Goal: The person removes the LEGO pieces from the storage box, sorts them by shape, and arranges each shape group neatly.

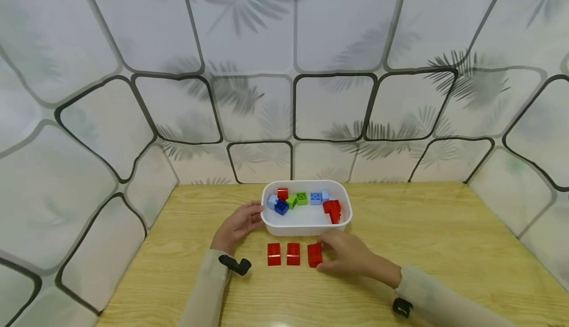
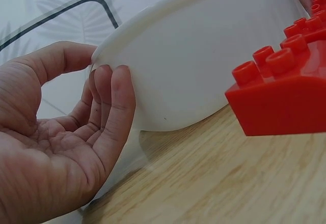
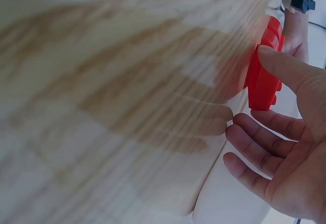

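Observation:
A white tray (image 1: 293,230) stands on the table, and my left hand (image 1: 240,224) grips its left end, fingertips at the rim. In front of it, red building bricks (image 1: 274,255) sit in a row. My right hand (image 1: 348,254) pinches the rightmost red brick (image 1: 314,255) between thumb and fingers. The right wrist view shows the thumb (image 3: 277,63) against one side of that brick. Another red brick (image 2: 285,102), with studs on top and a slanted side, looms close in the left wrist view.
Inside the tray are more bricks: a dark blue one (image 1: 281,207), light blue ones (image 1: 315,198), green ones (image 1: 302,198) and red ones (image 1: 333,209). The wooden table (image 1: 400,228) meets a patterned curtain (image 1: 329,159) at the back and sides.

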A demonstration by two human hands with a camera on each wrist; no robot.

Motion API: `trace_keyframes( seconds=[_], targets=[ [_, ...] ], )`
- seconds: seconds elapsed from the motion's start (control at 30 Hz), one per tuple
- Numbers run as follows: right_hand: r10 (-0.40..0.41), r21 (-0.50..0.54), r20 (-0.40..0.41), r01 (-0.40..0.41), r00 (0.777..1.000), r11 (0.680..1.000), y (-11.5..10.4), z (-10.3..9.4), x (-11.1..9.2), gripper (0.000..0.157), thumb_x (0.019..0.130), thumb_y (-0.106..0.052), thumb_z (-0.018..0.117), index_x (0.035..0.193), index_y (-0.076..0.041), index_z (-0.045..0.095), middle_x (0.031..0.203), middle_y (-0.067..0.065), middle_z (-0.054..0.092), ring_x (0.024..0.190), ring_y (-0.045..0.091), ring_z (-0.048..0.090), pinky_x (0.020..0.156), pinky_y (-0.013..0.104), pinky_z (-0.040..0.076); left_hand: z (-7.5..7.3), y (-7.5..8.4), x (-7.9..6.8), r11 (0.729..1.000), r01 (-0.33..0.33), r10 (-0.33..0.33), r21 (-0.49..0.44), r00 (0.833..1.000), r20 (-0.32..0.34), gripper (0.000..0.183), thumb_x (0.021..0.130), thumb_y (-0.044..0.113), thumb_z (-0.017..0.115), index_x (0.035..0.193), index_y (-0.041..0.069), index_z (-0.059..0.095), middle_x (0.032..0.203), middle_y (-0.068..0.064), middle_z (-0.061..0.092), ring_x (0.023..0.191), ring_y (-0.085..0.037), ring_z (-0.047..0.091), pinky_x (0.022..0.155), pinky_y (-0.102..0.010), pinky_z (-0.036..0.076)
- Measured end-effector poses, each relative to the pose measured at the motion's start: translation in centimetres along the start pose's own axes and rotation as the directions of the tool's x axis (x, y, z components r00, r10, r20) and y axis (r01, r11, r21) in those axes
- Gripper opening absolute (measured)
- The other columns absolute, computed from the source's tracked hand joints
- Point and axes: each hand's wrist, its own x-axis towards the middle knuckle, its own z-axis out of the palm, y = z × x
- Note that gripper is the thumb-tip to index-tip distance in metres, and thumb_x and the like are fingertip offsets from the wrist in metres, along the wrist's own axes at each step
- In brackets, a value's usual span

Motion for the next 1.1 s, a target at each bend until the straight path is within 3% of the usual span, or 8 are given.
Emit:
trace_keyframes(
  seconds=[0.23,1.1],
  targets=[
    [0.002,-0.040,0.005,-0.001,1.000,0.999,-0.20,0.17,0.41,0.049,0.080,-0.046,0.084,0.114,-0.015,0.067,0.102,-0.006,0.064,0.088,0.008,0.053,0.074,0.028,0.052,0.24,0.24,0.08,0.999,0.050,-0.049,0.008,0.997,-0.062,0.032,0.105,0.012,0.053,0.135,-0.001,0.050,0.105,0.000,0.066,0.090,-0.010,0.063,0.080,-0.023,0.057],
    [0.004,-0.082,0.008,-0.003,1.000,0.997,-0.71,0.23,0.90,0.052,0.079,-0.049,0.085,0.113,-0.013,0.068,0.100,-0.005,0.064,0.086,0.009,0.054,0.072,0.026,0.051,0.16,0.21,0.19,0.998,0.051,-0.050,0.024,0.996,-0.067,0.029,0.106,0.015,0.054,0.131,0.000,0.051,0.104,0.000,0.066,0.087,-0.009,0.063,0.077,-0.021,0.057]
  ],
)
